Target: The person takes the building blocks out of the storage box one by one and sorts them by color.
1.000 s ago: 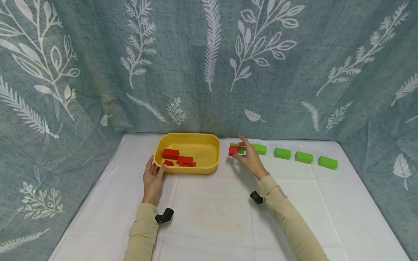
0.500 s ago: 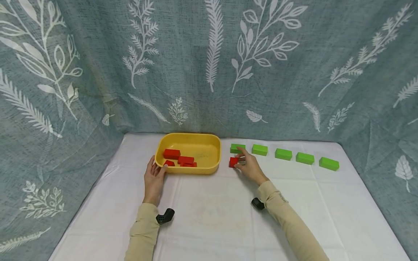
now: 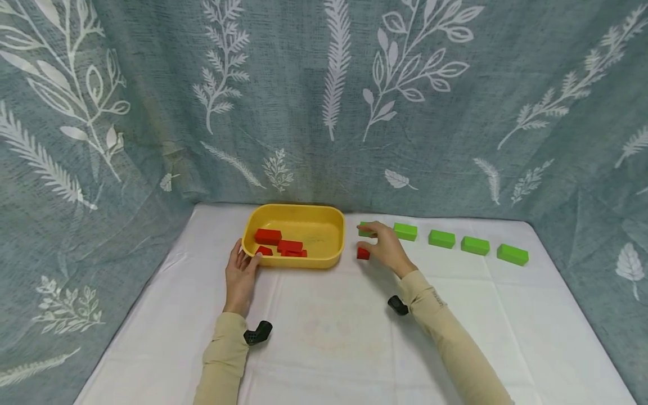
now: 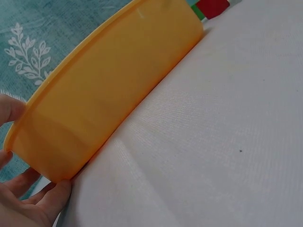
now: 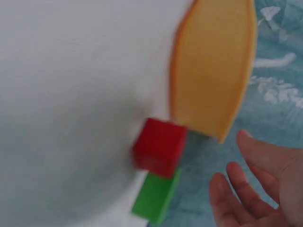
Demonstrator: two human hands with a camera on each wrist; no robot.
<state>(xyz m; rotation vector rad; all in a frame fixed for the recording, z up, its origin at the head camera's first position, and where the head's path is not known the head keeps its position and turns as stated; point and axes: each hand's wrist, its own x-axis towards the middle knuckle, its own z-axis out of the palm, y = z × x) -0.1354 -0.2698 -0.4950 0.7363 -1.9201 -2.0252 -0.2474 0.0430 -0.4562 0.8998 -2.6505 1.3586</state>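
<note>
My left hand [image 3: 240, 282] holds the near left corner of a yellow plastic bin [image 3: 329, 262]; its thumb lies at the rim and the fingers wrap the outside wall, as the left wrist view also shows. Inside the bin lie several red blocks [image 3: 267, 237]. Just above the table, my right hand [image 3: 387, 247] has its thumb and fingers spread apart with nothing between them. A red block [image 5: 160, 147] stands on the cloth beside it, apart from the fingers. Behind that block is a green block [image 5: 155, 196], partly hidden by the right hand in the head view.
Several green blocks [image 3: 442, 239] run in a spaced row to the right along the back of the white-covered table [image 3: 324, 337]. A blue-grey curtain [image 3: 304, 112] with white leaf prints hangs behind and at both sides.
The right hand brought the red block nearer, from in front of the green block down to the cloth, then let it go and lifted slightly. The left hand stays on the bin.
</note>
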